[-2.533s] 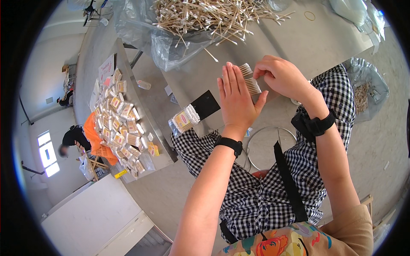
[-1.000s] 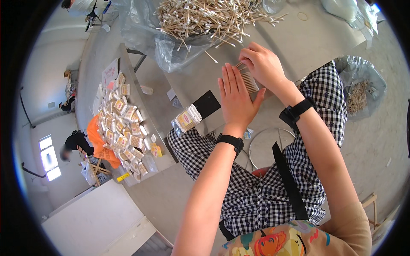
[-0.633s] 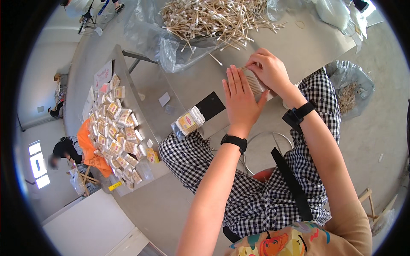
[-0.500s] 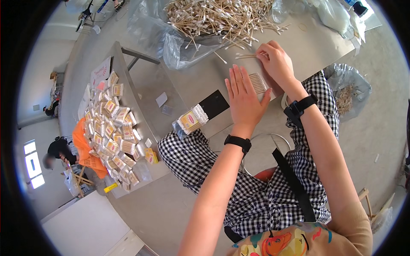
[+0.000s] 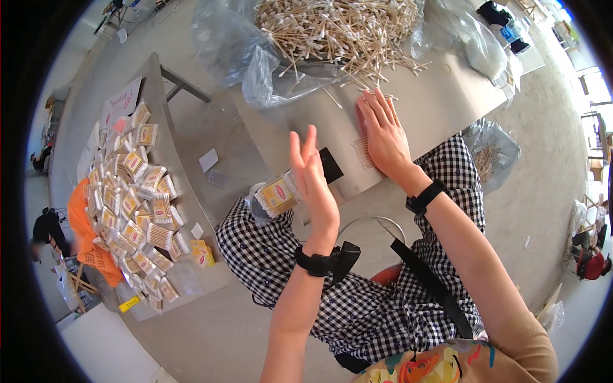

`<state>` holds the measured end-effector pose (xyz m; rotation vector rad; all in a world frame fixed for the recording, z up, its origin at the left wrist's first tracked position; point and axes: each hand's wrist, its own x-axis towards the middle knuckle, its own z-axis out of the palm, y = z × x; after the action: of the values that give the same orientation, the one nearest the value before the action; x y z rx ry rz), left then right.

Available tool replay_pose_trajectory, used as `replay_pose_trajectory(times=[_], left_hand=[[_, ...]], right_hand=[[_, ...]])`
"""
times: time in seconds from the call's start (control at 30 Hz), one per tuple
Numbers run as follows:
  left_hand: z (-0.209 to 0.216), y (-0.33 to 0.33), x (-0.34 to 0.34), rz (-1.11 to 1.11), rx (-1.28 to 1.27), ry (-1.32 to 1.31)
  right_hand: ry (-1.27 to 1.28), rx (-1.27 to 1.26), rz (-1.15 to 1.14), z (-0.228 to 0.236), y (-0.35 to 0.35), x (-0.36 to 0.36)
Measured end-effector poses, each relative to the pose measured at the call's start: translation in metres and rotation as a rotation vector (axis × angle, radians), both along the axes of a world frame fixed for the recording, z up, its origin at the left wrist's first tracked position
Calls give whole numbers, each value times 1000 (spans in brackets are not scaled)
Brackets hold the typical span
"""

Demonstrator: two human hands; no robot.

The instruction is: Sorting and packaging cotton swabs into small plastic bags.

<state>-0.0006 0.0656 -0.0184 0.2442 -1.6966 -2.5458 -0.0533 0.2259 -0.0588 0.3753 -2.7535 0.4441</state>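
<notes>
My left hand (image 5: 313, 185) is held on edge with its fingers stretched out. It stands at the right end of a clear pack of cotton swabs (image 5: 276, 195) with a yellow label; whether it touches the swab tips I cannot tell. Beside it a black flat plate (image 5: 331, 165) lies on the metal table, partly hidden by the hand. My right hand (image 5: 387, 138) is open, fingers straight and side by side, laid along a neat row of loose cotton swabs (image 5: 364, 154). The palm hides part of that row.
A large heap of cotton swabs (image 5: 338, 38) lies on clear plastic (image 5: 268, 80) at the table's far side. On the left table (image 5: 207, 255) are many filled swab packs (image 5: 137, 198) and an orange bag (image 5: 89, 236). A plastic bag with swabs (image 5: 488, 156) is at the right.
My left hand has moved left, from the row of swabs to the labelled pack, and turned on edge. My right hand has left the loose swabs and come down against the row. The view has shifted.
</notes>
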Motion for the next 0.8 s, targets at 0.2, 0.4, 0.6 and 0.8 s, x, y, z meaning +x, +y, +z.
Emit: replay_pose_trajectory(times=[0.2,0.4,0.6,0.8], left_hand=[[-18,4,-17,107,95,-11],[-21,10,-13,101,37,20],[-20,11,-6,150,114,-16],[-21,15,2,257,114,1]], right_hand=[[-57,-129,63,4,-42,-1],[-127,-228,178,8,-64,3],[-99,-172,230,6,-62,5],[-89,-182,217,5,-64,5]])
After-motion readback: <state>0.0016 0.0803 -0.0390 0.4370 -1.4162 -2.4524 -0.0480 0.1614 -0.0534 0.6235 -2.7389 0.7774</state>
